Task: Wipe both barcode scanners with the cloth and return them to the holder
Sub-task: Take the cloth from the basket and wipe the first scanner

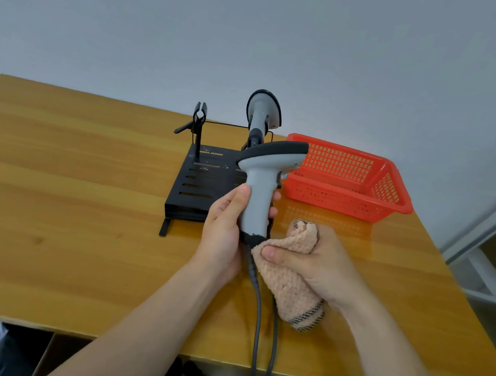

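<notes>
Two grey cables (pixel 257 329) hang over the near edge of the table (pixel 67 197) between the person's arms, and which cable serves which scanner cannot be told, since both run out of sight below. Just beyond that edge, near its middle, the left hand (pixel 226 225) wraps the grip of the held scanner (pixel 260 189) and keeps it upright above the table, head pointing toward the right edge, probably so the lower handle is bared for wiping. The right hand (pixel 315 261) clenches the bunched pink cloth (pixel 288 283), thumb pressing a fold against the scanner's dark base where the cable enters; a loose striped end droops toward the table. Farther back, about mid-table, the black holder (pixel 196 187) stands with the second scanner (pixel 260 111) seated head-up in its right clip, while the left clip (pixel 199 116) is vacant, presumably waiting for the one in hand. A red basket (pixel 395 202) sits just beside the holder, toward the right edge. Only the tips of the left fingers show past the handle, the held scanner's window faces away, the holder's near right corner is covered by hand and scanner, and the dark shapes under the table are too dim to name.
</notes>
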